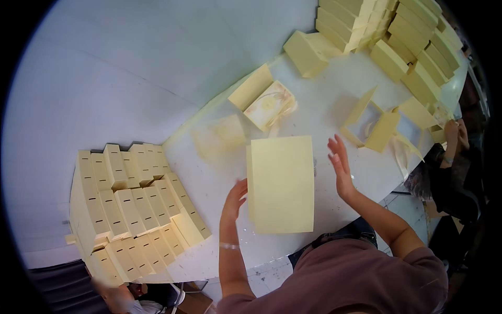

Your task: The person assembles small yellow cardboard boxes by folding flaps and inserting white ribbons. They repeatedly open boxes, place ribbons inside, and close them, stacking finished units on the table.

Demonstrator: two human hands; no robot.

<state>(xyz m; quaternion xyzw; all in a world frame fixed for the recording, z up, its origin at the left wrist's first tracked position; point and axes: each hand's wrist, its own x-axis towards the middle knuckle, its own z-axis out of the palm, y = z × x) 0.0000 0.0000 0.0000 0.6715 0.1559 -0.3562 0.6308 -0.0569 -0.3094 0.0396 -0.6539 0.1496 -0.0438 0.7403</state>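
A pale yellow cardboard box (pixel 282 186) with a plain closed top is in front of me, between my two hands. At its left side is my left hand (pixel 235 200), its fingers apart and slightly bent, with the fingertips at the box's edge; whether they touch it I cannot tell. My right hand (pixel 341 166) is raised off the box's right side, fingers spread and nothing in them. Just beyond stands an opened yellow box (pixel 251 86) with a flower-patterned packet (pixel 269 106) in it.
Stacked yellow boxes with dark slots (pixel 141 204) fill the table's left end. More stacks (pixel 418 42) rise at the far right. Open boxes with ribbons (pixel 381 133) lie right of me, near a co-worker's hands (pixel 455 133). Another person's blurred arm (pixel 112 298) shows at lower left.
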